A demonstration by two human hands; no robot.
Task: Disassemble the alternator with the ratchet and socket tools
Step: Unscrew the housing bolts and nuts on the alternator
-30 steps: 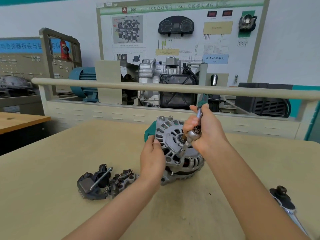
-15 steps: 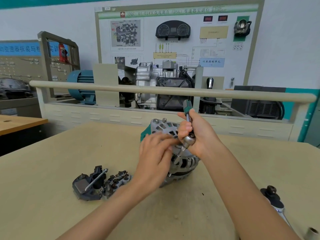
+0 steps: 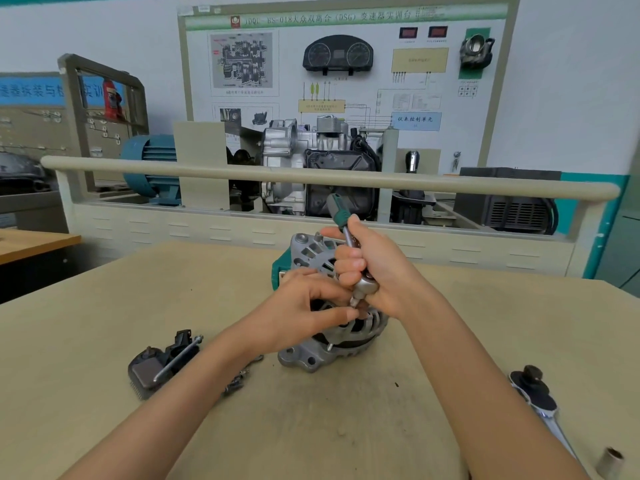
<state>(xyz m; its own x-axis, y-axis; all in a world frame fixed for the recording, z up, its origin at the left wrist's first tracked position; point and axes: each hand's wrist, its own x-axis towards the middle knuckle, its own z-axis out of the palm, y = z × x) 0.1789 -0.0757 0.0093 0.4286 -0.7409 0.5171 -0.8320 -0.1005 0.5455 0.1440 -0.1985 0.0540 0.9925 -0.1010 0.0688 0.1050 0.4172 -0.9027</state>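
Gripping the ratchet (image 3: 350, 249) near its head, the right hand (image 3: 375, 271) holds it over the alternator (image 3: 332, 344) mid-surface (image 3: 104, 341), while the left hand (image 3: 304, 306) pinches its socket end.

Both forearms are bare, with no sleeves, gloves, watch or rings showing.

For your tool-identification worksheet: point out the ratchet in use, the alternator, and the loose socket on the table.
ratchet (image 3: 364, 285): head view, on its silver head.
alternator (image 3: 304, 358): head view, on its lower mounting lug.
loose socket (image 3: 612, 463): head view, on its side wall.
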